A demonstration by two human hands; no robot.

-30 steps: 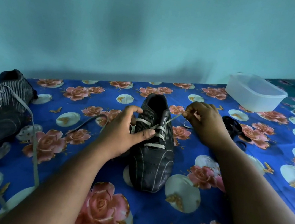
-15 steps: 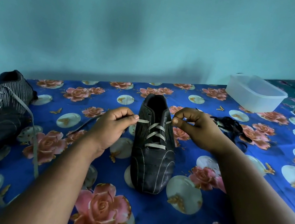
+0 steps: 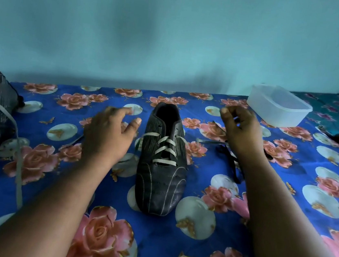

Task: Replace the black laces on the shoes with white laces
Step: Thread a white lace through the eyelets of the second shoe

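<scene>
Black shoe (image 3: 160, 182) with thin pale stripes, white lace (image 3: 166, 147). Blue cloth (image 3: 171, 241), pink roses, pale circles. Wall (image 3: 176, 33) teal.

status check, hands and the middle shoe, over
Left hand open, off the lace. Right hand loosely curled, holding nothing visible. Middle shoe upright, white lace through lower eyelets, upper ones bare. Black laces piled right of it, nothing blocking.

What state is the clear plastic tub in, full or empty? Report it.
Empty: the clear plastic tub shows only its bare frosted inside.
</scene>
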